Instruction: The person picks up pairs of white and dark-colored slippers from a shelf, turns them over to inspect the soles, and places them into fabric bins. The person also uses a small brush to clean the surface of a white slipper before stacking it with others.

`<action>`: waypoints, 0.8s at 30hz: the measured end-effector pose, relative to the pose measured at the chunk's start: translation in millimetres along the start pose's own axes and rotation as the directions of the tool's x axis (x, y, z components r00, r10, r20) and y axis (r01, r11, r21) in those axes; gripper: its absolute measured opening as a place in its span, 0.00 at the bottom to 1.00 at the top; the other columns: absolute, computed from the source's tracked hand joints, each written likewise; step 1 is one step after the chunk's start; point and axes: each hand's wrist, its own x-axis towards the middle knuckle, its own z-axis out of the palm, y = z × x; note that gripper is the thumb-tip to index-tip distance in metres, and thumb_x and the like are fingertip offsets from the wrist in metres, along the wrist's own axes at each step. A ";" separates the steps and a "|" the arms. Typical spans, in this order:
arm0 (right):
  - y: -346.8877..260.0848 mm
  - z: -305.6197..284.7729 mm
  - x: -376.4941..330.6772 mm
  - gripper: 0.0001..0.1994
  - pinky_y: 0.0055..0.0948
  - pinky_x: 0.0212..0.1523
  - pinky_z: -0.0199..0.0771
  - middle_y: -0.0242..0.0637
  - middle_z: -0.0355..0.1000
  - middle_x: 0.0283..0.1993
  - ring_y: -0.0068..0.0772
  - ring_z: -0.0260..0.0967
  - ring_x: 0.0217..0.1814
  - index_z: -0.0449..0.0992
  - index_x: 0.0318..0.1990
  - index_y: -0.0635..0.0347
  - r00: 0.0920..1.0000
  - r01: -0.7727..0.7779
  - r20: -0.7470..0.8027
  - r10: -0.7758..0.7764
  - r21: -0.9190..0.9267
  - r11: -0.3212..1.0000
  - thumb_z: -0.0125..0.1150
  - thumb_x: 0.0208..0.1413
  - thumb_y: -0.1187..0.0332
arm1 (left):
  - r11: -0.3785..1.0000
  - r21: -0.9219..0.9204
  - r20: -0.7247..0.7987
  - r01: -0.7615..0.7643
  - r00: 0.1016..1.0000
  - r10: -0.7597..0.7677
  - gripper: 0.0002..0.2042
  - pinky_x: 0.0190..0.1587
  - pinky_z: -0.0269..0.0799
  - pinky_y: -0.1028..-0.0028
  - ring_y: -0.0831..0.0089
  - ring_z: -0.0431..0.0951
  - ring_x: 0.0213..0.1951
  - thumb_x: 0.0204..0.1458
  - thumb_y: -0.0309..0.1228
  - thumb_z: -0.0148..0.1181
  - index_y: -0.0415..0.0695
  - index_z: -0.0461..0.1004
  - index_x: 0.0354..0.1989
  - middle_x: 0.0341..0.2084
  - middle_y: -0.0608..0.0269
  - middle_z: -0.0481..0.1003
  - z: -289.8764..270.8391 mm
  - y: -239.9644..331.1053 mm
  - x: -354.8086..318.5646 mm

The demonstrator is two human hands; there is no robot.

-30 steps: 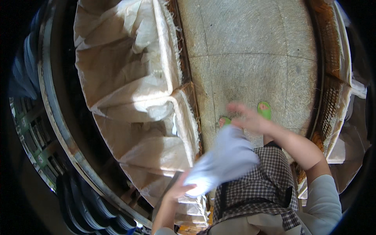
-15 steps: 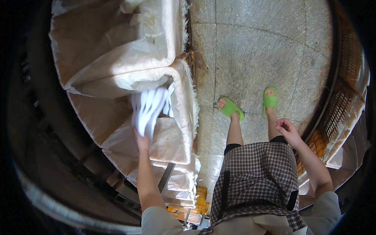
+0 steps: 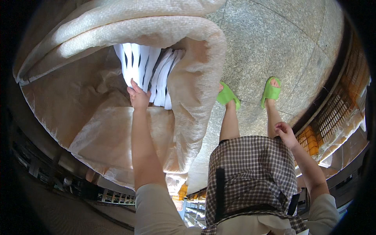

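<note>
My left hand [image 3: 139, 97] reaches into a large cloth-lined bin [image 3: 201, 58] on the left. Its fingers are apart at the near end of a bundle of white strips [image 3: 135, 64], touching or just off it. A second bundle of white strips [image 3: 162, 78] lies right beside it, against the bin's right wall. What the strips are made of I cannot tell. My right hand [image 3: 286, 135] hangs by my right thigh, fingers curled in loosely, with nothing visible in it.
My feet in green slippers [image 3: 271, 93] stand on the grey tiled floor [image 3: 282, 51]. At the right edge are brown plastic crates [image 3: 333, 105] with pale lining and a yellow crate [image 3: 308, 141]. Another lined bin [image 3: 117, 9] adjoins beyond mine.
My left hand has lowered the white strips into the bin and its fingers have opened. The bin looks larger and closer in view. My right hand is nearly unchanged.
</note>
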 end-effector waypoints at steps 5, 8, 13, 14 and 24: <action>-9.2 -0.4 5.2 0.07 0.21 0.45 0.65 0.30 0.67 0.36 0.20 0.64 0.41 0.69 0.42 0.64 0.999 -0.035 -0.025 0.036 0.039 0.999 0.52 0.57 0.75 | 0.963 -0.264 -0.081 0.048 0.994 -0.072 0.51 0.62 0.51 0.56 0.39 0.45 0.64 0.49 0.45 0.61 0.49 0.22 0.67 0.63 0.29 0.36 -2.0 21.9 9.5; -8.8 2.7 9.6 0.06 0.21 0.45 0.66 0.30 0.67 0.36 0.20 0.64 0.41 0.68 0.42 0.64 0.998 -0.023 -0.056 0.027 0.070 0.997 0.51 0.57 0.75 | 0.933 -0.087 0.073 0.349 0.936 -0.343 0.50 0.64 0.48 0.55 0.40 0.44 0.65 0.51 0.57 0.52 0.52 0.19 0.66 0.65 0.32 0.33 8.7 40.8 15.1; -13.5 6.4 -3.7 0.06 0.20 0.45 0.66 0.29 0.67 0.36 0.19 0.65 0.40 0.68 0.42 0.65 0.995 0.090 -0.046 -0.085 0.139 0.986 0.52 0.57 0.75 | 0.920 -0.183 0.055 0.347 0.938 -0.343 0.42 0.61 0.53 0.55 0.40 0.54 0.61 0.52 0.50 0.54 0.50 0.34 0.67 0.62 0.34 0.47 -24.5 41.5 12.4; -18.1 6.8 -9.2 0.07 0.21 0.45 0.66 0.29 0.67 0.36 0.18 0.65 0.40 0.68 0.42 0.65 0.994 0.100 -0.045 -0.095 0.128 0.987 0.53 0.57 0.75 | 0.925 -0.257 -0.079 0.279 0.948 -0.308 0.40 0.60 0.54 0.55 0.40 0.56 0.60 0.52 0.48 0.55 0.48 0.39 0.66 0.60 0.34 0.51 -34.6 42.2 1.9; -80.6 9.2 -86.2 0.06 0.21 0.39 0.65 0.28 0.65 0.32 0.20 0.62 0.35 0.69 0.40 0.63 0.867 0.499 -0.044 -0.497 0.104 0.861 0.54 0.57 0.72 | 0.888 -0.241 -0.321 -0.391 0.896 0.307 0.26 0.59 0.56 0.58 0.50 0.59 0.57 0.47 0.34 0.60 0.46 0.63 0.56 0.56 0.45 0.57 -149.9 125.7 -252.4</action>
